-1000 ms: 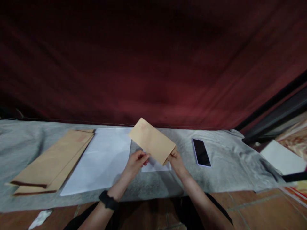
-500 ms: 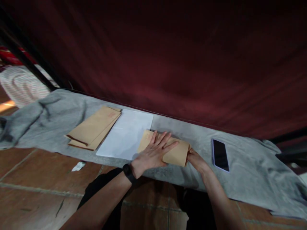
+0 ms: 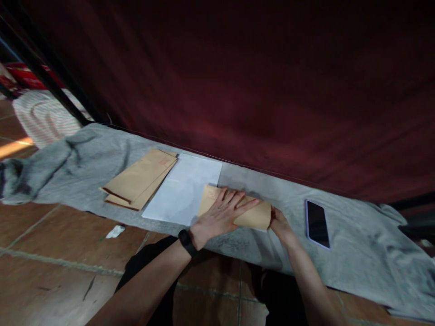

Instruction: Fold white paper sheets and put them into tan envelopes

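A brown paper envelope [image 3: 256, 216] lies crosswise in front of me, its left end overlapping a white sheet of paper [image 3: 185, 185]. My left hand [image 3: 224, 213] rests flat on top of the envelope with its fingers spread, pressing on its middle. At the envelope's right end, my right hand [image 3: 279, 225] grips the edge, its fingertips partly hidden behind the paper. That end bulges upward, and a thin white strip shows under its near corner. More brown envelopes [image 3: 139, 176] lie overlapped to the left of the white paper.
A phone [image 3: 317, 224] in a light purple case lies to the right on the grey cloth [image 3: 363, 244] covering the bench. Behind rises a dark red curtain [image 3: 238, 90]. A white scrap [image 3: 115, 232] sits on the tiled floor, and striped fabric [image 3: 50, 115] is at far left.
The envelope's right end has bulged and tilted as my right hand works at it. My left hand stays flat on the envelope. The whole view has shifted slightly.
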